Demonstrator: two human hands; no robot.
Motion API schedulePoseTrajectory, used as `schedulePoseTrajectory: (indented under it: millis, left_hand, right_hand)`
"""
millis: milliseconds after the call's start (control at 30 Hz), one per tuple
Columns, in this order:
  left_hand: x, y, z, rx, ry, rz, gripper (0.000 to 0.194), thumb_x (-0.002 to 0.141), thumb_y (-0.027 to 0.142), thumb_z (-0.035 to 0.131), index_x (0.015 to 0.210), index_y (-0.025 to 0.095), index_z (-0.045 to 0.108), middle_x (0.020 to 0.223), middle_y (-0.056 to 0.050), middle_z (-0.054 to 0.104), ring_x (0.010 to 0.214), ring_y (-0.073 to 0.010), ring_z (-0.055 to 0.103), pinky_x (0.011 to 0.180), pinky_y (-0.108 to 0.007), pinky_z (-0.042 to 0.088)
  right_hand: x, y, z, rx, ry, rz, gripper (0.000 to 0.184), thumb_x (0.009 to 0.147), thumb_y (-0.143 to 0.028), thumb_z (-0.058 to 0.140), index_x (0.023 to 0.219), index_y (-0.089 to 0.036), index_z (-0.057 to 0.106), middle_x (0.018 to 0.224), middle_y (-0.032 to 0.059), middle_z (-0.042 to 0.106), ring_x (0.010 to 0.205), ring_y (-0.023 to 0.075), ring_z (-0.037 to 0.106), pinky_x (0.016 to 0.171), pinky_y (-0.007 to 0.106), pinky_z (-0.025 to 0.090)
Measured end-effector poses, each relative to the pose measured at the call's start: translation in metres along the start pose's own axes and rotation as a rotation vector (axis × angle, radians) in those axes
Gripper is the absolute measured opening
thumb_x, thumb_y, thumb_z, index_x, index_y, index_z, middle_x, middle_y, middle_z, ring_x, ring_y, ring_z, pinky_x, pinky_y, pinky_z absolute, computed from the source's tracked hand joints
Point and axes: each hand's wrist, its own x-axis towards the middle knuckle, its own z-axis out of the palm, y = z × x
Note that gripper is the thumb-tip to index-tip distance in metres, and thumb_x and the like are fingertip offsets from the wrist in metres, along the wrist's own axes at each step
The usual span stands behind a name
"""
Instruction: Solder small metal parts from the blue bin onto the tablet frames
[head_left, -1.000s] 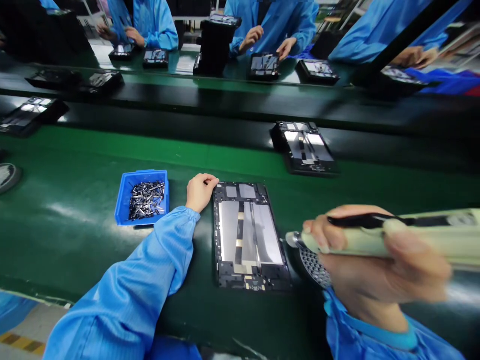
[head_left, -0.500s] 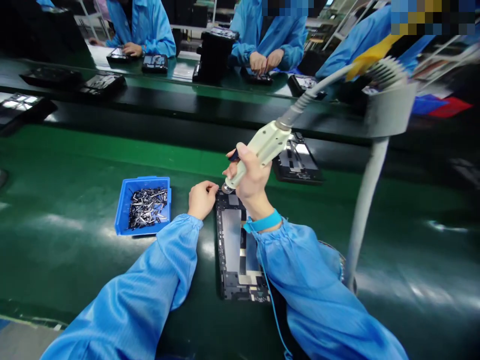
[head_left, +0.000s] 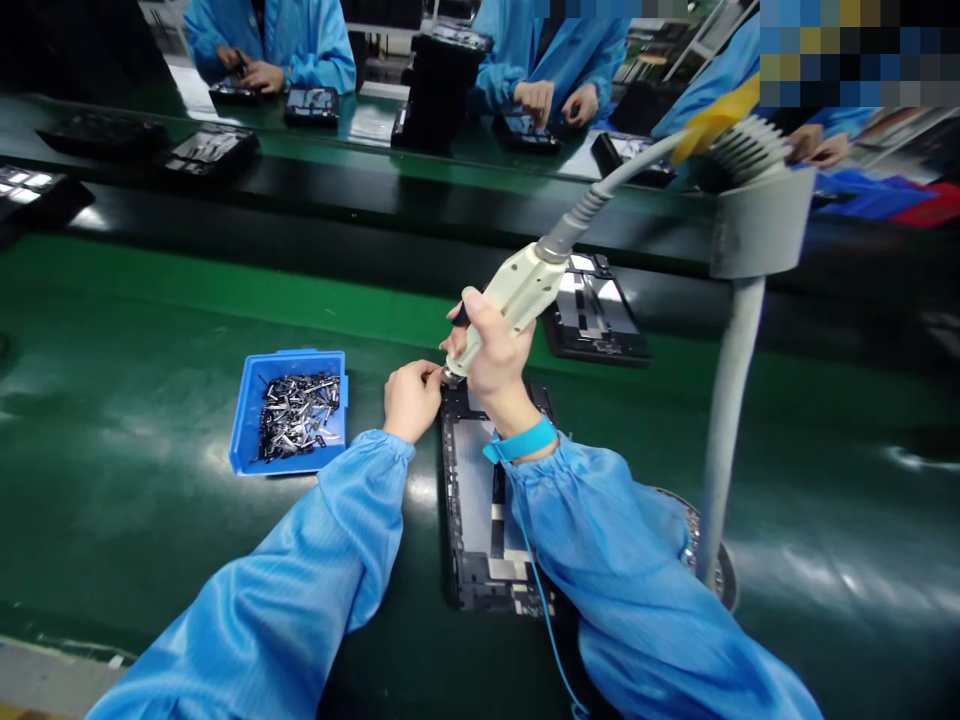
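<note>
My right hand [head_left: 499,350] wraps around a cream hand tool [head_left: 525,285] with a metal tip and a grey hose. Its tip points down at the top left corner of an opened tablet [head_left: 474,470], whose inner frame and ribbon cables show. Beside that corner, close to the tip, my left hand [head_left: 412,398] is closed in a pinch; whatever is between its fingers is hidden. My right hand and sleeve cover part of the tablet's right side. To the left stands a blue bin [head_left: 238,425] holding many small black and metal parts [head_left: 300,415].
Another opened tablet [head_left: 596,310] lies behind my right hand. A grey stand [head_left: 731,430] rises at right from a round base, partly behind my sleeve. Across the line, co-workers in blue smocks handle devices, near a black stack [head_left: 442,95]. A blue cord trails from my right wristband [head_left: 523,440].
The whole view has shifted slightly. Both hands and the tool stay at the tablet's top left corner, the tip now closer to my left fingertips. Co-workers' hands across the line have moved.
</note>
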Motion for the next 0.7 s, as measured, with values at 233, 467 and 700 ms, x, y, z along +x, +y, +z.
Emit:
schedulePoseTrajectory:
  millis: [233,467,700]
  left_hand:
    - [0.0,-0.002,-0.001,0.003,-0.002,0.009,0.017,0.094,0.016,0.064,0.094,0.016,0.08,0.082,-0.006,0.074,0.074,-0.02,0.063,0.073,-0.029,0.04]
    - [0.008,-0.011,-0.002,0.014,0.003,0.057,0.017,0.097,0.02,0.061,0.09,0.016,0.076,0.086,-0.006,0.075,0.08,-0.0194,0.066,0.077,-0.029,0.047]
    - [-0.042,-0.008,-0.003,0.197,0.189,0.447,0.024,0.092,0.016,0.057,0.111,0.017,0.072,0.124,-0.016,0.068,0.12,-0.0272,0.065,0.105,-0.043,0.055]
  right_hand:
    - [-0.002,0.003,0.003,-0.005,-0.018,0.0,0.039,0.08,-0.049,0.078,0.06,-0.019,0.063,0.042,-0.0031,0.046,0.036,0.0111,0.044,0.043,0.028,0.048]
    - [0.0,-0.038,0.001,0.262,0.011,-0.03,0.041,0.073,-0.057,0.083,0.072,-0.018,0.071,0.042,-0.0048,0.043,0.036,0.0109,0.044,0.046,0.028,0.048]
    - [-0.054,-0.105,-0.087,0.199,-0.072,0.104,0.04,0.068,-0.057,0.087,0.077,-0.02,0.075,0.045,0.0032,0.046,0.041,0.0193,0.048,0.041,0.032,0.042]
